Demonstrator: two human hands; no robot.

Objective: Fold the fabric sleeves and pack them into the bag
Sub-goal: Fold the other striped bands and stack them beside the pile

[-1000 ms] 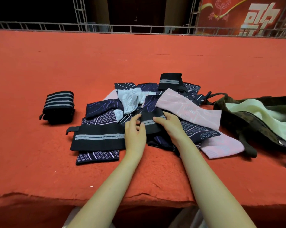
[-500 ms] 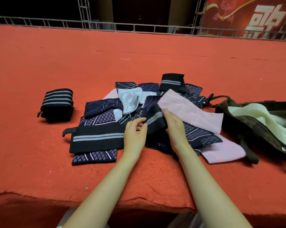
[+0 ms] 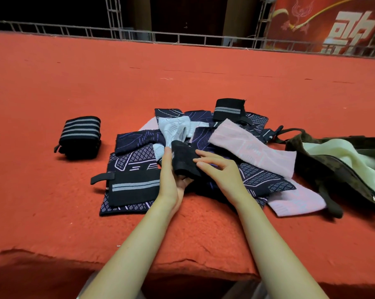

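Two hands meet over one small black knit sleeve (image 3: pixel 185 161) at the near edge of the heap. The left hand (image 3: pixel 171 182) lies palm-up beneath it, thumb along its left side, cupping it; the right hand (image 3: pixel 221 170) has its fingers straight and loose, the tips touching the sleeve's right edge, pinching nothing. By the look of it the piece is light, soft and stretchy, limp enough to sag off the palm, so it likely wants holding at both short ends, with the fold pressed flat before it springs open.

Under and beyond the grip lies the tangle of navy patterned sleeves (image 3: pixel 136 156), with a pale grey sleeve (image 3: pixel 173 128) just beyond. A pink sleeve (image 3: pixel 251 147) lies to the right of the grip. Left of the grip a black grey-striped band (image 3: pixel 134 187) lies flat, and well left a stack of folded striped bands (image 3: pixel 79 137) stands apart on the red felt table (image 3: pixel 52 83). Far right of the grip the camouflage bag (image 3: pixel 324 169) gapes, showing its pale green lining (image 3: pixel 342 156); its strap and the pink sleeves lie across the way to it.
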